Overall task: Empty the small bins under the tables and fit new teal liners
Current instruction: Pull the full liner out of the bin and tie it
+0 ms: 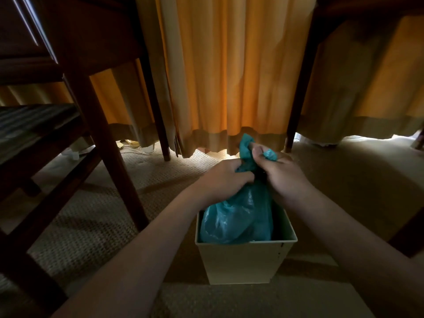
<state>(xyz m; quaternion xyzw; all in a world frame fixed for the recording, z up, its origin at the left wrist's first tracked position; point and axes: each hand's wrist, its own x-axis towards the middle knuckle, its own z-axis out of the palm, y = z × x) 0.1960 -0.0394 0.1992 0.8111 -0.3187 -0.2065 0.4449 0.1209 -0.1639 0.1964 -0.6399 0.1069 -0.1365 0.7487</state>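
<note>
The teal liner (238, 216) sits in the cream bin (245, 260) near the curtain; left hand (226, 174) and right hand (281, 171) both grip its gathered neck; thin, soft, slippery plastic, probably light; best held at that twisted neck.

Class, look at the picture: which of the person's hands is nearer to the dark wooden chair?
Left. The left hand grips the neck of the teal bag on the side toward the chair; the right hand grips it on the far side.
</note>
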